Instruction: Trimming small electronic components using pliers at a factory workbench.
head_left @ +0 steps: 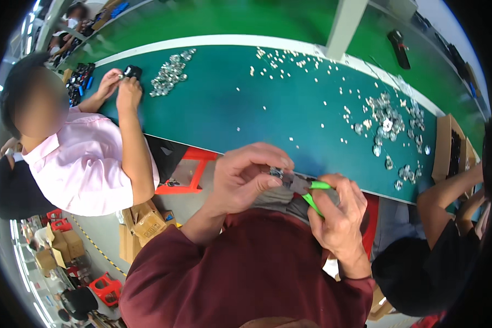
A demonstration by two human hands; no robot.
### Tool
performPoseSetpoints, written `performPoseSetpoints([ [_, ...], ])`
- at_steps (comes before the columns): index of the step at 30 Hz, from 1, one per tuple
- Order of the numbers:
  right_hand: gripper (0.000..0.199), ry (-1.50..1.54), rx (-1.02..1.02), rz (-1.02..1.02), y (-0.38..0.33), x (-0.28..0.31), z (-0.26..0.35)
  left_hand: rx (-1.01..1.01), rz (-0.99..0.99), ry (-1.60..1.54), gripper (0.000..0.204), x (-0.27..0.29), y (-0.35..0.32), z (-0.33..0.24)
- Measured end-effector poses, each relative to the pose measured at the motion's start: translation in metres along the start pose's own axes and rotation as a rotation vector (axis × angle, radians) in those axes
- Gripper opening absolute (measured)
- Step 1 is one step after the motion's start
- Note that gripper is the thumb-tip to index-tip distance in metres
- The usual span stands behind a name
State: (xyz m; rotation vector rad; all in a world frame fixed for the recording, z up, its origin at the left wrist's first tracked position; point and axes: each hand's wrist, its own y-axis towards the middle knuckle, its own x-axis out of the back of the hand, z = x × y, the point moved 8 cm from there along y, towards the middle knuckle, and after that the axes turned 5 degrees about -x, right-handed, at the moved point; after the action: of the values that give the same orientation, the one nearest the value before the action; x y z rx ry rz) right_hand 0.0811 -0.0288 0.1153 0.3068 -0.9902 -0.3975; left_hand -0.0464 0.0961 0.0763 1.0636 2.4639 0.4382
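Note:
Close to my body, just off the table's near edge, my left hand [246, 177] pinches a small shiny silver part [276, 172] between thumb and fingers. My right hand [339, 210] is wrapped round a pair of cutting pliers [315, 200] with bright green handles. The pliers' dark metal jaws point left and meet the silver part. Whether the blades are closed on it I cannot tell, as my left fingertips partly cover that spot.
Silver round parts [387, 124] lie heaped on the green table [202, 117] at right, others [172, 72] at far left. Small white bits [290, 57] are scattered at the back. A cardboard box [446, 143] stands at the right end. Co-workers sit on both sides; the left one holds a black part [132, 71].

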Motion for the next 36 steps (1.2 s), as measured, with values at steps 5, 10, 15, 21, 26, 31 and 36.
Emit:
performPoseSetpoints([
  [5,0.028,0.019,0.013,0.017,-0.005,-0.003,0.000,0.004,0.052,-0.007,0.025,0.004,-0.005,0.000],
  [10,0.031,0.043,0.002,0.017,-0.007,-0.005,-0.001,0.028,0.054,0.037,0.024,0.007,-0.008,0.001],
  [15,0.031,0.040,-0.017,0.019,-0.008,-0.006,-0.003,0.038,0.050,0.045,0.024,0.010,-0.007,0.004],
  [21,0.029,0.041,-0.009,0.038,-0.003,-0.006,-0.002,0.006,0.059,0.074,0.024,0.013,-0.005,0.000],
  [26,0.028,0.041,0.002,0.016,-0.005,-0.006,-0.001,0.013,0.054,0.068,0.024,0.014,-0.007,0.003],
  [31,0.028,0.025,-0.018,0.029,-0.005,-0.006,-0.002,0.009,0.067,0.071,0.024,0.013,-0.008,0.004],
  [36,0.028,0.034,-0.012,0.031,-0.005,-0.007,-0.002,0.018,0.061,0.079,0.023,0.014,-0.008,0.002],
])
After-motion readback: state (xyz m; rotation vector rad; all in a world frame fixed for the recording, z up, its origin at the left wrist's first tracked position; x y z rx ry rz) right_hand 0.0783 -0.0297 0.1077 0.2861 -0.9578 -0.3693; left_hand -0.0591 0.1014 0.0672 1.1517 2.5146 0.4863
